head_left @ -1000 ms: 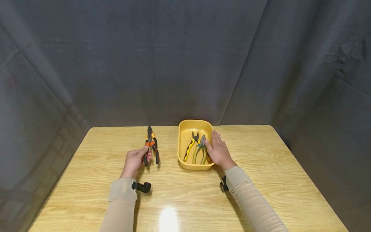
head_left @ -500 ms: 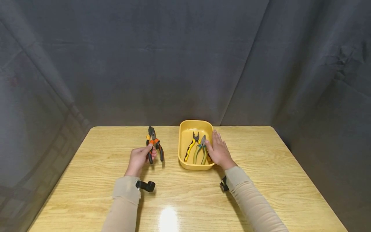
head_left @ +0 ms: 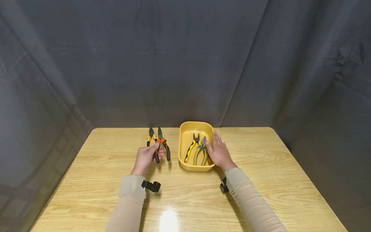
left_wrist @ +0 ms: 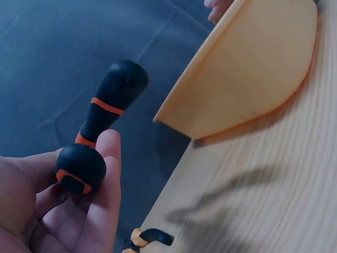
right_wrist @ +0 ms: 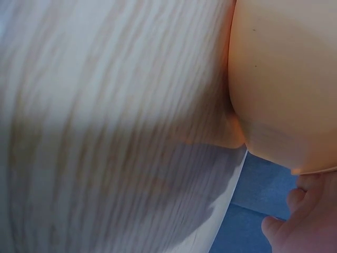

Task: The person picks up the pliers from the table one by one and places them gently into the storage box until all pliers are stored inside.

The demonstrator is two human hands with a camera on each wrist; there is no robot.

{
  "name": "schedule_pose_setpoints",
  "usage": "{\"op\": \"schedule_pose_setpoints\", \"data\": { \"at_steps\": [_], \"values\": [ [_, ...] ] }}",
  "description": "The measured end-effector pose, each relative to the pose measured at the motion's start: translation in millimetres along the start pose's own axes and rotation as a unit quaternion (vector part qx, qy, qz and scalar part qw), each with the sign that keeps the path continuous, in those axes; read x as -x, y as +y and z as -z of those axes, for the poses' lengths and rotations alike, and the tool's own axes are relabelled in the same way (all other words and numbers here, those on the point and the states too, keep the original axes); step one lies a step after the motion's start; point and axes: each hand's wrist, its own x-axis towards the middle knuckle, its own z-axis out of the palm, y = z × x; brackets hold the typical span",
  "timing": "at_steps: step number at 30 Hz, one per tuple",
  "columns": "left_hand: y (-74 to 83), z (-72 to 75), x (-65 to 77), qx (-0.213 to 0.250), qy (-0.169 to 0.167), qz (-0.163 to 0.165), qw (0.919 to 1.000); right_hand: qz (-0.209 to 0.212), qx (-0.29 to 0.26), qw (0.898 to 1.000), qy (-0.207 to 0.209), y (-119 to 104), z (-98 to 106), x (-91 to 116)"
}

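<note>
A: Quick, why's the right hand [head_left: 219, 154] over there?

B: Straight fingers flat along the right outer side of the yellow tray [head_left: 197, 168], thumb at the rim. Probably steadying it. Not clenched; can't tell how hard it presses.

A: Left hand [head_left: 147, 157]?

B: Pinching one handle of the orange-and-black pliers [head_left: 165, 144], thumb on one side, fingers on the other. Small gap, just the handle's thickness.

A: Other handle?

B: Free, spread away from the pinched one, nearer the tray. Likely held by one handle because that's enough to carry it, and the tool just hangs spread.

A: Where is it exactly?

B: Left of the tray, apart from it. Looks raised off the table [head_left: 87, 180], nose pointing away from the person.

A: Anything else around?

B: Amber-and-black pliers [head_left: 151, 131] on the table, just beyond the left hand. In the tray, yellow-and-black pliers [head_left: 191, 148] and green-handled pliers [head_left: 203, 145], close together, noses pointing to the far end; one orientation presumably keeps handles toward the person.
</note>
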Motion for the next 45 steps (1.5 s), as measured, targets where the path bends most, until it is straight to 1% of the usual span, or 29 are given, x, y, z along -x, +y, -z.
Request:
{"op": "schedule_pose_setpoints", "data": {
  "at_steps": [5,8,11,18,23,36,45],
  "values": [
    [3.8,-9.1,-1.6,-0.019,-0.004,-0.01,0.9998,0.001,0.0,1.0,-0.001,-1,1,-1],
    [5.5,-14.3,-2.4,-0.021,-0.013,-0.013,0.9996,0.0,0.0,1.0,0.0,-1,1,-1],
    [5.7,-19.6,-3.4,-0.018,-0.017,-0.014,0.9996,0.0,-0.002,1.0,0.001,0,0,-1],
    [6.1,-31.7,-2.8,0.009,-0.032,-0.019,0.9993,-0.003,-0.001,1.0,0.003,1,-1,-1],
    [6.9,-39.7,-2.7,0.005,-0.04,-0.023,0.9989,-0.001,-0.002,1.0,0.01,2,-2,-1],
    [8.5,-56.7,-2.5,0.008,-0.046,-0.026,0.9986,-0.001,-0.007,1.0,0.007,2,-1,-2],
    [7.5,-63.4,-0.6,0.002,-0.051,-0.034,0.9981,-0.003,-0.007,1.0,0.007,1,-2,-1]
  ]
}}
